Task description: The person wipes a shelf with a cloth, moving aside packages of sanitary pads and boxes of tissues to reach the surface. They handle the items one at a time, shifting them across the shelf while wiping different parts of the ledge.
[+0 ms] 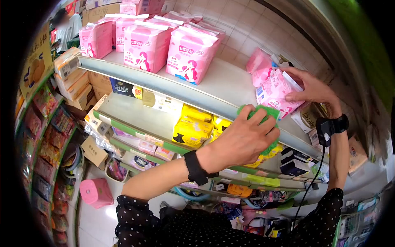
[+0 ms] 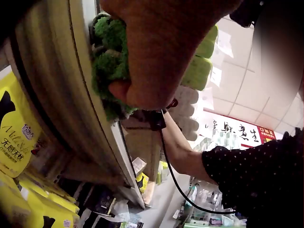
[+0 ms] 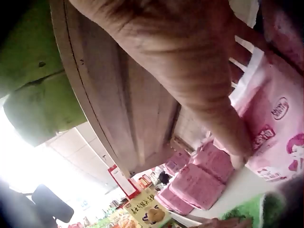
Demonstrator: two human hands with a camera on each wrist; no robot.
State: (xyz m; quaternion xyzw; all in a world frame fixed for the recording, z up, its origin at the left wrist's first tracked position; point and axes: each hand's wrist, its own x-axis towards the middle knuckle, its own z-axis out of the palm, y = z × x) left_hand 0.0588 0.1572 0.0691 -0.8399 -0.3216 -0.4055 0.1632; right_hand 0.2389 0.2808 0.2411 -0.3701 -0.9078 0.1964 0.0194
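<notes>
My left hand (image 1: 247,138) grips a green fluffy cloth (image 1: 269,113) against the front edge of the top shelf; in the left wrist view the fingers curl over the green cloth (image 2: 111,61). My right hand (image 1: 314,88) holds a pink package (image 1: 277,92) at the right end of that shelf, thumb on its front and fingers behind. The right wrist view has the right hand (image 3: 190,61) across the top of the pink package (image 3: 280,123). Behind it, more pink packs (image 1: 260,66) lie against the back.
Pink packages (image 1: 191,53) stand in rows on the top shelf's left part. Yellow packs (image 1: 191,129) fill part of the shelf below. A pink stool (image 1: 96,192) is on the floor, snack racks (image 1: 45,152) stand at left, and a person (image 1: 68,29) is at the far left back.
</notes>
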